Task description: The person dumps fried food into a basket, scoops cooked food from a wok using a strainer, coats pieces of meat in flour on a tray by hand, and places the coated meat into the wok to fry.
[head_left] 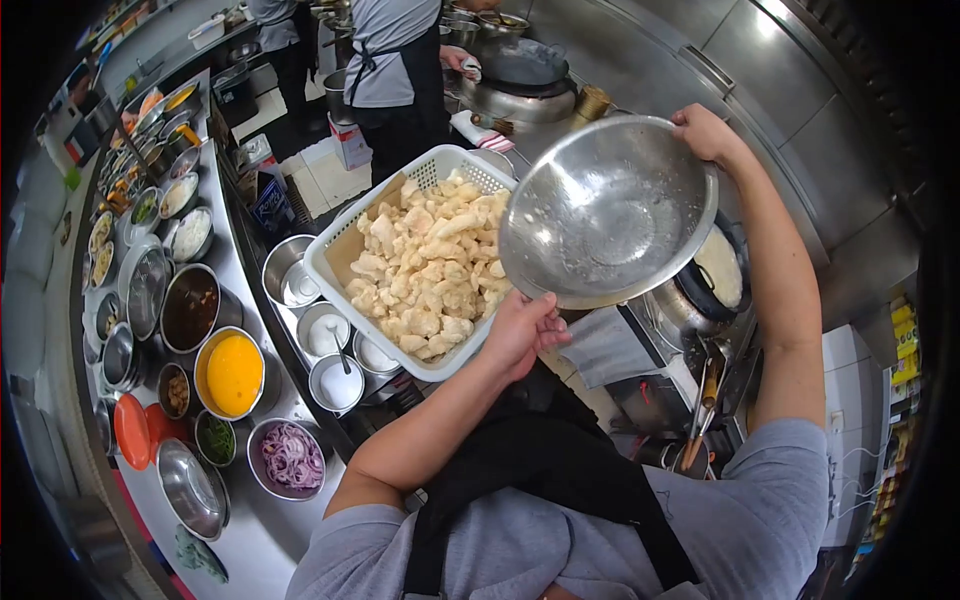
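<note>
A person in a grey shirt and black apron tips a large, round stainless-steel mixing bowl (607,208) on its side above a white perforated plastic basket (345,245) heaped with pale, floury battered pieces (425,265). The left hand (520,330) is closed on the bowl's lower rim, nearest the basket; the right hand (705,132) clasps the opposite, upper rim, its arm stretched out along the right side of the frame. The bowl's open mouth faces back toward the camera and slightly left, its smooth interior bare apart from a faint dusting of white residue. The basket sits just left of and below the bowl, its long axis running from near-left to far-right, its right-hand end partly hidden behind the bowl; the left hand is clearly the closer of the two. The pieces look lumpy, matte and irregular against the basket's rigid gridded walls. Beneath the bowl a dark wok (715,275) holds pale liquid. On the steel counter (260,530) to the left stand round metal containers, among them one of bright yellow sauce (233,375), one of sliced red onion (291,458) and one of dark brown sauce (190,310). Farther back, a co-worker in a dark apron (395,70) stands at another wok (522,68).
</note>
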The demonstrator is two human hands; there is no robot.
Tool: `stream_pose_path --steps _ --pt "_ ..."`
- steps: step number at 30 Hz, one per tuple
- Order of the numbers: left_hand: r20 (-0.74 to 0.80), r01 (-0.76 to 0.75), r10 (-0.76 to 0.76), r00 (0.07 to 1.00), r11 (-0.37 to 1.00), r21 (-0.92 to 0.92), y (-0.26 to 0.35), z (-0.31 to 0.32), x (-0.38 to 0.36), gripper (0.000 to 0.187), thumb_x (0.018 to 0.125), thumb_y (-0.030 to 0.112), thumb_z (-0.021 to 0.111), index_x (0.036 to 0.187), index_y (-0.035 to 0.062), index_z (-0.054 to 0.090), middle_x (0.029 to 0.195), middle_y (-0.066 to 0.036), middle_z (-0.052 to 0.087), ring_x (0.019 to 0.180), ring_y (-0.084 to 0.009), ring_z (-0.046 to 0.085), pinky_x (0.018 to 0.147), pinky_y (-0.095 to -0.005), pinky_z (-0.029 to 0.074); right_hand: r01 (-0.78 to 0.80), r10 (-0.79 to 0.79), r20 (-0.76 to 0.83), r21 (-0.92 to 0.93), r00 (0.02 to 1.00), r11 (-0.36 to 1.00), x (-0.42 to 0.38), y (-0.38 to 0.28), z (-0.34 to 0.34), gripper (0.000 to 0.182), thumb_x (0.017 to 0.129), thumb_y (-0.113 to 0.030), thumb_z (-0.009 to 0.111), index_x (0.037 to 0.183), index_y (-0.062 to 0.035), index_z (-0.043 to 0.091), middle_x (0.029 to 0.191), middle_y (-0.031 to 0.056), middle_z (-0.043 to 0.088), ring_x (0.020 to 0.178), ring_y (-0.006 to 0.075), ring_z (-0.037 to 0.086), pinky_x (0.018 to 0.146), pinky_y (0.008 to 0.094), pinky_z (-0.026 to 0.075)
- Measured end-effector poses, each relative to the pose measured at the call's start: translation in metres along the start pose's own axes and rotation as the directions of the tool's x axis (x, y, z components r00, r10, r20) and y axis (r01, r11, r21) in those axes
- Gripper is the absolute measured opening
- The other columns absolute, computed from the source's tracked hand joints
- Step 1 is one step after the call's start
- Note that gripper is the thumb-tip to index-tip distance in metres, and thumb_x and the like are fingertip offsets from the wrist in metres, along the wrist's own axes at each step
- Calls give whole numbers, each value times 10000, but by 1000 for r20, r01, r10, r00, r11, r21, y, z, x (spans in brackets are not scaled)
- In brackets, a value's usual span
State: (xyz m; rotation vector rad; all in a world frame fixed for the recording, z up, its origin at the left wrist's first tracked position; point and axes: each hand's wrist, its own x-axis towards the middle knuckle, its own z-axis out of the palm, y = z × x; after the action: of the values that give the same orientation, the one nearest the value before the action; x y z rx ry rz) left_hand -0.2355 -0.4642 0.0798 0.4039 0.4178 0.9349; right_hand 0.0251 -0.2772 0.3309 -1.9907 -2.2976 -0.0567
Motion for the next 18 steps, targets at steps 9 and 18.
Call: stream_pose_path --steps 9,18 --pt "-128 -295 367 921 875 385 86 70 109 256 946 160 491 1162 32 443 988 -97 583 845 -265 621 728 -432 570 -8 265 -223 750 938 661 2 139 10 280 918 -221 571 1115 -28 622 902 46 650 764 141 584 732 314 482" --pt "-211 -357 549 809 743 565 45 134 306 184 846 86 489 1009 4 511 938 -115 598 777 -266 642 632 -450 585 -2 486 -59 992 872 125 -83 298 90 482 935 -430 526 1323 -156 442 803 14 563 646 115 533 543 251 430"
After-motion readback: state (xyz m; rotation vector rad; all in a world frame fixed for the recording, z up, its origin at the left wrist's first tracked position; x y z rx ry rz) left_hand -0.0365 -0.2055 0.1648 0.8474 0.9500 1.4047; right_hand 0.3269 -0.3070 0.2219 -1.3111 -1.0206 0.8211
